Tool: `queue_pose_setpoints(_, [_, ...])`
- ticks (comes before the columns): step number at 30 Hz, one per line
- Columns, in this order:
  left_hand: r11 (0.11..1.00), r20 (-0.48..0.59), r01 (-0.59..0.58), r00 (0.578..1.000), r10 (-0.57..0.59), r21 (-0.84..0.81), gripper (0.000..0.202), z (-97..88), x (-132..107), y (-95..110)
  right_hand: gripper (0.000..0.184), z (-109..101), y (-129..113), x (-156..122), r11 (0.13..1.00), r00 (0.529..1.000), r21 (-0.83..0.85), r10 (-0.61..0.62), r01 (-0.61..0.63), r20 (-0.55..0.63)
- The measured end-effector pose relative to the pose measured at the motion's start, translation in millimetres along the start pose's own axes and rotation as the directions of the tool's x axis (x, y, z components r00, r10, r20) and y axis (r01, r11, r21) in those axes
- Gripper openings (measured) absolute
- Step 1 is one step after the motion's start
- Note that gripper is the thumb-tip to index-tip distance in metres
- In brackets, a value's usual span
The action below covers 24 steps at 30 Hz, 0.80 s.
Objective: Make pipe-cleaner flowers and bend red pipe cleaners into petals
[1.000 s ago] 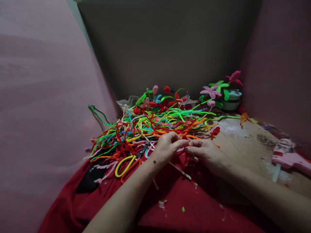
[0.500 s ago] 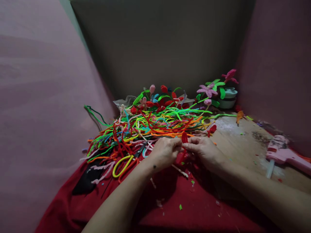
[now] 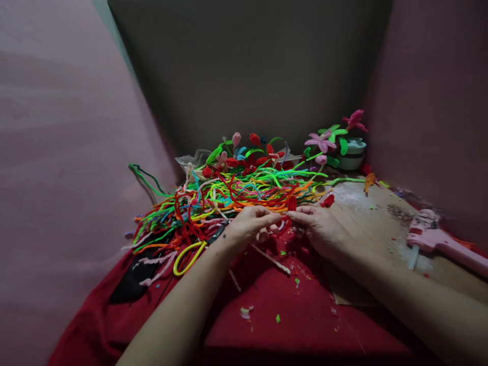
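A red fuzzy pipe cleaner [image 3: 292, 203], bent into a petal-like loop, stands up between my two hands. My right hand [image 3: 322, 229] pinches its base between thumb and forefinger. Close beside it, my left hand [image 3: 253, 223] has thumb and forefinger closed at the same red piece, a thin part of which curves below the fingertips. Exactly where the left fingers grip is too small to see. Scissors with a yellow handle loop [image 3: 189, 258] lie by my left forearm, partly covered. Beyond my hands spreads a heap of coloured pipe cleaners [image 3: 247, 190].
Pipe-cleaner flowers [image 3: 322, 142] stand at the back by a pale blue-green container [image 3: 353, 152]. At right, a pink glue gun [image 3: 430, 236] rests on a brown board [image 3: 366, 223]. Scraps litter the red cloth [image 3: 305, 325]. A black flat item [image 3: 129, 279] lies at left.
My left hand has turned, and its fingers have drawn slightly away from the upright red loop. The right hand keeps its pinch. The whole view has shifted a little.
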<state>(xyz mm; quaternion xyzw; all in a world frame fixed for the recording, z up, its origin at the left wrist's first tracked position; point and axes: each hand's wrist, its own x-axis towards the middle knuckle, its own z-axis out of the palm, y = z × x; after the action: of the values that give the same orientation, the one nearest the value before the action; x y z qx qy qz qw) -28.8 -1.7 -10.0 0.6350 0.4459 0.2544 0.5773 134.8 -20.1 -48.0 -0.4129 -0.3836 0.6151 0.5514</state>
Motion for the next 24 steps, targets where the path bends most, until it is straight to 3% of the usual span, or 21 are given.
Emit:
queue_pose_setpoints(8, [0.955,0.139,0.058,0.990,-0.017,-0.291,0.020,25.4,4.3,-17.2,0.026,2.4,-2.6,-3.9,0.995,0.999,0.102,-0.009,0.005,0.040])
queue_pose_setpoints(14, [0.836,0.204,0.152,0.978,-0.049,-0.527,0.025,52.8,9.1,-28.6,0.025,4.2,1.3,-6.3,0.977,0.998,0.206,0.051,-0.058,0.042])
queue_pose_setpoints(17, [0.857,0.230,0.143,0.973,-0.029,-0.496,0.029,54.3,7.3,-27.4,0.027,4.5,-0.2,-6.3,0.976,0.999,0.213,0.045,-0.045,0.004])
queue_pose_setpoints(19, [0.921,0.240,0.136,0.970,-0.048,-0.366,0.027,48.0,5.7,-24.6,0.027,4.5,-2.3,-6.5,0.987,1.000,0.157,0.024,-0.025,0.012])
queue_pose_setpoints(21, [0.979,0.160,0.095,0.985,-0.067,-0.178,0.020,36.2,4.8,-20.5,0.026,4.1,-4.0,-6.8,0.997,1.000,0.070,-0.014,0.013,0.016])
queue_pose_setpoints(23, [1.000,-0.038,0.000,0.999,0.000,-0.025,0.013,21.8,4.6,-14.7,0.025,3.7,-4.4,-7.0,0.999,0.999,0.000,-0.037,0.037,0.018])
queue_pose_setpoints(24, [0.997,-0.162,-0.068,0.984,0.071,0.025,0.007,14.9,4.4,-11.3,0.024,3.5,-3.9,-7.2,0.999,0.999,-0.026,-0.036,0.037,0.027])
